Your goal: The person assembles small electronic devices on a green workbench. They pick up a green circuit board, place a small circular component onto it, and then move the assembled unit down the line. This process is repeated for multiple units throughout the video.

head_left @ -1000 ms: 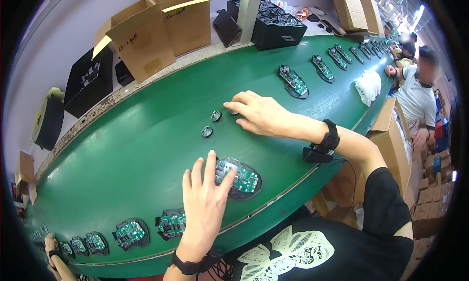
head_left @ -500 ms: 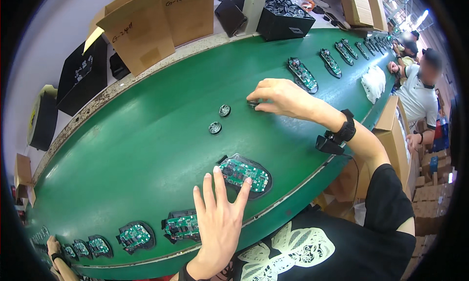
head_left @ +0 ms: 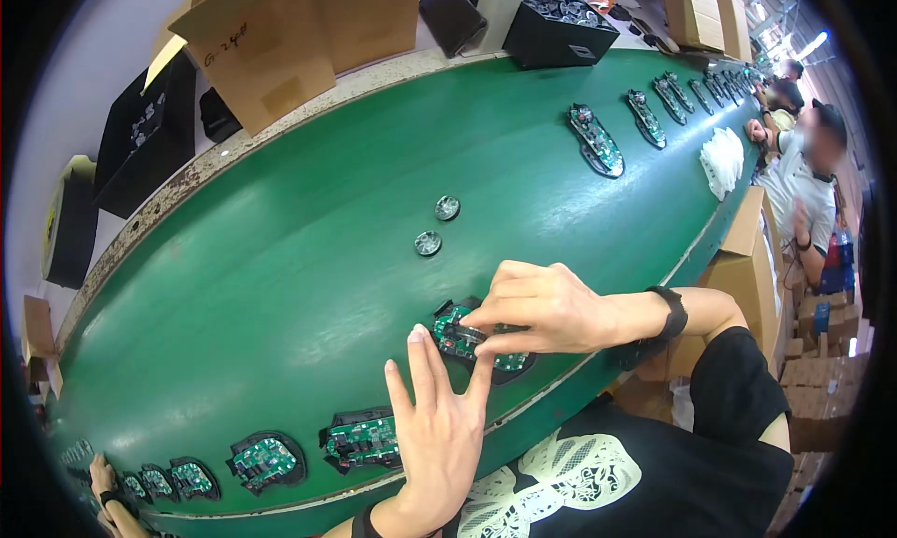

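A green circuit board in a black shell (head_left: 445, 317) lies on the green belt in front of me. My right hand (head_left: 556, 309) pinches a small round black wheel (head_left: 470, 336) between thumb and fingers, down at the board. The fingers hide part of the wheel and the board's middle. My left hand (head_left: 437, 440) has its fingers stretched out, fingertips resting at the board's near left edge, with nothing held. Farther up the belt lie two similar loose wheels (head_left: 448, 207). Just left of my left hand sits another board in its shell (head_left: 360, 442).
More board assemblies (head_left: 268, 460) line the belt to the left, and others (head_left: 596, 141) stand at upper right. Black bins (head_left: 561, 47) and cardboard boxes (head_left: 252, 57) stand along the far ledge. White bags (head_left: 722, 164) lie near co-workers at right.
My right hand has come from the loose wheels down to the board, carrying one wheel. My left hand stays beside the board. Seen from here, the scene has shifted slightly.
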Available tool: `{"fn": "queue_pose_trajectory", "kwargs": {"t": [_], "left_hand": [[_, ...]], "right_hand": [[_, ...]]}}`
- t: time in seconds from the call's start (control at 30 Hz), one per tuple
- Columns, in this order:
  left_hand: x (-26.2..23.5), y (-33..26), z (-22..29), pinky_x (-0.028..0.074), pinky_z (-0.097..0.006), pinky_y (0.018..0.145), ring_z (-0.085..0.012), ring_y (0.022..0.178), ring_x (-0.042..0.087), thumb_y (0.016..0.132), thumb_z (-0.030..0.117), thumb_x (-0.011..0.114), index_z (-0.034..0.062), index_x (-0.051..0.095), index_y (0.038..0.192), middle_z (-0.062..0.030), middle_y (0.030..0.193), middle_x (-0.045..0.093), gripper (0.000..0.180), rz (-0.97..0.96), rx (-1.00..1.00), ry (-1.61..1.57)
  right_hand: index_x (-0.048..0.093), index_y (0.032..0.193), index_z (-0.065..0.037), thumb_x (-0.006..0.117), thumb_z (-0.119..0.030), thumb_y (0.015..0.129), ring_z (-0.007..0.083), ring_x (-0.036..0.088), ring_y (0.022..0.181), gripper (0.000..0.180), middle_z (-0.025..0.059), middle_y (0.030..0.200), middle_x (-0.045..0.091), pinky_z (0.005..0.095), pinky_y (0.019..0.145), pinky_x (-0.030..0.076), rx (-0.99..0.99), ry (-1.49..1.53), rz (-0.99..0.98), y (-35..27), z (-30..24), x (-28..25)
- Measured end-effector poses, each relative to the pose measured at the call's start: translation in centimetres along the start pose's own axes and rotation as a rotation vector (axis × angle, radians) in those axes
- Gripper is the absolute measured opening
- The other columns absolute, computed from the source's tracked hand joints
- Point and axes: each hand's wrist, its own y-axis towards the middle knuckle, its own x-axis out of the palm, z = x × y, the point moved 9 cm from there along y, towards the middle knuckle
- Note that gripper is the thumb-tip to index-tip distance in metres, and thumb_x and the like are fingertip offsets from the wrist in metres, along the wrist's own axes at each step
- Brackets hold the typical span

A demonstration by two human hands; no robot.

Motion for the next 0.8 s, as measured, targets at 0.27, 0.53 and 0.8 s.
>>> {"fn": "queue_pose_trajectory", "kwargs": {"t": [0.27, 0.53, 0.8], "left_hand": [[0.2, 0.4, 0.3, 0.035, -0.059, 0.109, -0.0426, 0.140, 0.037, 0.086, 0.013, 0.058, 0.0204, 0.058, 0.133, -0.0358, 0.139, 0.047, 0.048, -0.005, 0.020, 0.051], [0.0, 0.8, 0.6, 0.035, -0.056, 0.110, -0.0446, 0.136, 0.041, 0.085, 0.011, 0.057, 0.0214, 0.059, 0.133, -0.0368, 0.136, 0.049, 0.049, 0.006, 0.022, 0.066], [-0.4, 1.3, 1.1, 0.040, -0.055, 0.107, -0.0451, 0.133, 0.046, 0.087, 0.011, 0.058, 0.0202, 0.063, 0.127, -0.0361, 0.133, 0.051, 0.042, 0.054, 0.041, 0.051]], "right_hand": [[0.071, 0.098, -0.007, 0.078, -0.028, 0.080, 0.0180, 0.059, 0.078, 0.028, 0.0010, 0.080, 0.062, 0.0289, 0.051, 0.049, -0.149, -0.220, 0.047, 0.4, -0.9, 0.7], [0.071, 0.111, -0.005, 0.082, -0.026, 0.076, 0.0149, 0.057, 0.069, 0.043, 0.0026, 0.089, 0.065, 0.0254, 0.049, 0.049, -0.189, -0.397, 0.033, 0.6, -1.9, 0.4], [0.063, 0.113, 0.007, 0.069, -0.012, 0.074, 0.0175, 0.058, 0.083, 0.044, 0.0071, 0.092, 0.061, 0.0259, 0.051, 0.051, -0.311, -0.410, -0.117, 0.0, -2.7, 1.0]]}}
